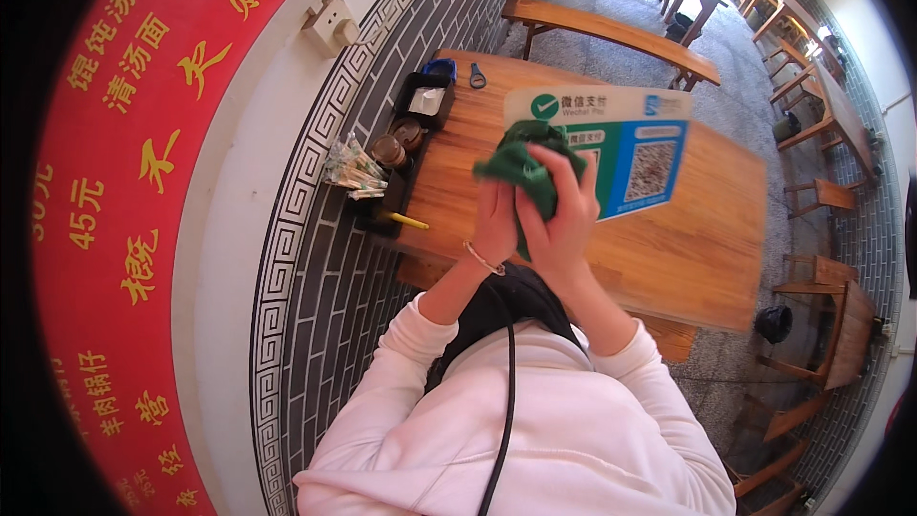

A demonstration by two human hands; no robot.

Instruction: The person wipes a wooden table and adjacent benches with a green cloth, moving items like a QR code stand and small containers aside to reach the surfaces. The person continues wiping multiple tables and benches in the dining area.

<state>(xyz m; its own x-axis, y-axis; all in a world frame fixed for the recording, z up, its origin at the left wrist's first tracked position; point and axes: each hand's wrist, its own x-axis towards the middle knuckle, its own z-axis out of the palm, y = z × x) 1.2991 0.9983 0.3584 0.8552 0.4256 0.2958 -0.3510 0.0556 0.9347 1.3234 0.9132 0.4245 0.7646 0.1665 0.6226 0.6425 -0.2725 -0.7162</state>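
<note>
A bunched green cloth (pixel 526 168) is held between both hands above a wooden table. My left hand (pixel 496 211) presses on its lower left part, with a bracelet at the wrist. Around its right side are the fingers of my right hand (pixel 562 211). A flat payment sign (pixel 648 165) with printed codes and writing is just beyond the right hand, its left part hidden by the cloth and fingers. Whether a hand also touches the sign, I cannot tell.
Along the brick wall, the wooden table (pixel 702 251) bears a black caddy (pixel 433 104), lidded jars (pixel 389 150), wrapped chopsticks (pixel 358 168), a yellow stick-like item (pixel 410 221) and a dark-handled tool (pixel 477 76). A wooden bench (pixel 609 32) stands beyond; more tables are at right.
</note>
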